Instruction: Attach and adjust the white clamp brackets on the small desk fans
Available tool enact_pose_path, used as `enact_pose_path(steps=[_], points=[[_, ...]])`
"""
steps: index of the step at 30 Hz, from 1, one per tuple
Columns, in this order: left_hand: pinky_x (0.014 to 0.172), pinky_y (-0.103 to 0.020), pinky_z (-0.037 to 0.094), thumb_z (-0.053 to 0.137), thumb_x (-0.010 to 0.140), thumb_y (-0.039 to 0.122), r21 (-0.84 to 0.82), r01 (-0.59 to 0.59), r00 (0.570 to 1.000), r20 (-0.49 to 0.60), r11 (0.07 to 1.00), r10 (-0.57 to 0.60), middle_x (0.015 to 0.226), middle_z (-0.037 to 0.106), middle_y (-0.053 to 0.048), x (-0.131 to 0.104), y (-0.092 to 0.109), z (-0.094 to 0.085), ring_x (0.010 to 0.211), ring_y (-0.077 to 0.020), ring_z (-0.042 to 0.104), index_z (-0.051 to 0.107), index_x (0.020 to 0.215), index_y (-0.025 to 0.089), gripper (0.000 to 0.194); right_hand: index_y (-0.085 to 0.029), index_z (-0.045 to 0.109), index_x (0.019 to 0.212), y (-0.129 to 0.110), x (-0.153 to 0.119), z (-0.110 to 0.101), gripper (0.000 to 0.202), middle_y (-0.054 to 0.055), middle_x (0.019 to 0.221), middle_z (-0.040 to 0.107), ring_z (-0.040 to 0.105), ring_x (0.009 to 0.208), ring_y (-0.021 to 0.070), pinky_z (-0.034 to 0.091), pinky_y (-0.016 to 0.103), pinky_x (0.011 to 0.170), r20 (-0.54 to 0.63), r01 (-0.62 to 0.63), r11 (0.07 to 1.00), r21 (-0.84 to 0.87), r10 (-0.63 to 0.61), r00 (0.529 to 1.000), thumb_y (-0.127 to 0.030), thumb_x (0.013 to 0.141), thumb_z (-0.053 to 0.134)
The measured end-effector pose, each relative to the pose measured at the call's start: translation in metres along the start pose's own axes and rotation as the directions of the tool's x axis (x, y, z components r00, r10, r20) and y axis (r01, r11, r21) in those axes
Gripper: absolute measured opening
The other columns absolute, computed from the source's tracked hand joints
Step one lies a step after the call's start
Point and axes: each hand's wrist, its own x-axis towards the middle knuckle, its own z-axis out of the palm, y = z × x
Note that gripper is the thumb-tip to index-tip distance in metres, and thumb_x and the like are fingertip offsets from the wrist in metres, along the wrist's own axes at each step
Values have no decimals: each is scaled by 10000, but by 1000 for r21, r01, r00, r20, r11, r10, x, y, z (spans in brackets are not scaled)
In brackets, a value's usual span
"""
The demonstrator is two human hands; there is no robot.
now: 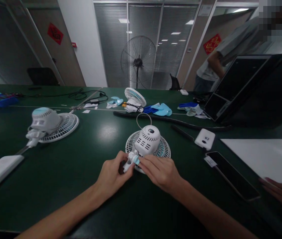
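Note:
A small white fan (pixel 148 139) lies face down on the green table, its grille under the rounded motor housing. Between thumb and fingers, my left hand (pixel 113 171) grips the white clip (pixel 129 160) at the near end of the fan. My right hand (pixel 162 169) is closed against the other side, its fingertips pinching a light blue knob (pixel 136 160) on that clip. Fingers partly cover the joint between clip and housing. A thin cord loops up behind the fan.
Another white fan (pixel 45 121) lies to the left, and a third (pixel 134 99) farther back beside blue blades (pixel 162 109). A black strip (pixel 171 120) crosses behind. Rightward are a white power bank (pixel 205 139), a phone (pixel 233 174), a white sheet (pixel 267 156) and another person's hand (pixel 281 192).

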Motion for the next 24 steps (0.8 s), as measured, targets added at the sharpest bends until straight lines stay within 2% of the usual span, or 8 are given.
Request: enact_pose_path(steps=[4,6,8,10,12,14,20,24], points=[[539,-228,475,613,968,349,1,4,1000,9,1000,-4,848,719,3,-1,-1,1,590,-131,629,566,1076,214,179,-158,690,896,-12,3,7,231,31,807,706,660,668,138,506,283,581,66,-213,972,102,207,976,-215,1045,523],[540,-232,482,609,968,358,7,9,1000,9,1000,-9,848,722,-2,0,-1,1,584,-134,627,569,1081,215,187,-165,691,889,-15,4,6,240,22,784,691,639,634,135,483,281,545,79,-258,962,85,251,965,-232,1044,520],[540,-235,485,606,969,367,7,9,1000,9,1000,-9,849,721,-6,0,-1,1,589,-139,628,570,1088,213,198,-164,705,1043,-13,4,1,177,31,872,719,657,664,141,494,283,550,76,-230,972,42,227,971,-250,1034,551],[540,-234,484,604,972,373,1,7,1000,8,1000,-7,839,714,-5,0,0,0,595,-140,627,572,1086,211,201,-163,666,1235,-7,2,-5,240,57,1027,740,695,752,152,533,287,594,72,-132,991,3,132,989,-233,1028,569],[541,-233,485,600,975,376,-8,6,1000,10,1000,-6,846,713,-6,1,1,-1,609,-142,630,573,1086,209,202,-157,647,1289,-1,0,-9,280,75,1117,739,717,833,158,561,283,636,62,-22,1000,-20,23,998,-174,1025,558],[537,-232,483,596,979,378,-20,9,1000,14,1000,-8,855,716,-7,1,1,-2,602,-139,625,571,1085,211,199,-149,668,1259,3,-1,-10,267,78,1111,745,725,854,160,573,278,649,36,30,999,-37,-28,999,-134,1017,555],[550,-236,485,604,981,365,-31,9,1000,20,999,-8,869,724,-4,1,-1,-1,611,-140,632,568,1088,219,185,-130,670,1253,8,0,-6,255,85,1076,755,724,847,160,582,277,673,38,56,997,-62,-54,998,-153,1015,581],[544,-231,484,603,976,347,-22,-5,1000,20,1000,5,863,728,-4,0,0,0,603,-138,633,573,1099,215,183,-140,705,1085,3,1,1,154,53,934,752,703,776,148,549,269,633,45,16,1000,-14,-16,999,-205,1036,574]])
